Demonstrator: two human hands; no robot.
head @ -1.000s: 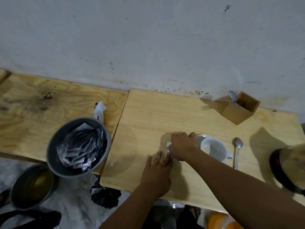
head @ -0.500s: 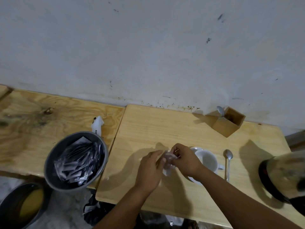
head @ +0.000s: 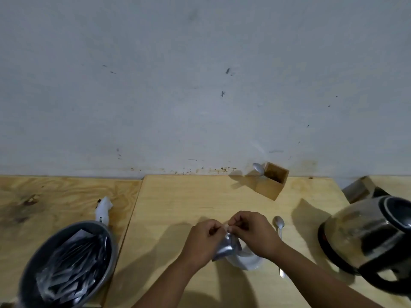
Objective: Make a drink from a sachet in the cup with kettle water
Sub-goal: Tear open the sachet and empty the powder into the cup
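Observation:
My left hand (head: 203, 240) and my right hand (head: 252, 233) both pinch the top edge of a silvery sachet (head: 226, 246), held up over the wooden table (head: 169, 210). Below and behind the hands sits the white cup on its saucer (head: 243, 261), mostly hidden by my right hand and the sachet. A metal spoon (head: 279, 227) lies on the table just right of the cup. The glass kettle (head: 367, 238) with a black base and handle stands at the right edge.
A grey round bowl (head: 29, 272) holding several silvery sachets sits at the lower left. A white torn wrapper (head: 102, 208) lies behind it. A small wooden box (head: 271, 182) with a spoon in it stands by the wall.
Both hands lifted the sachet off the table and now hold its top edge between them above the cup. The camera tilted up toward the wall.

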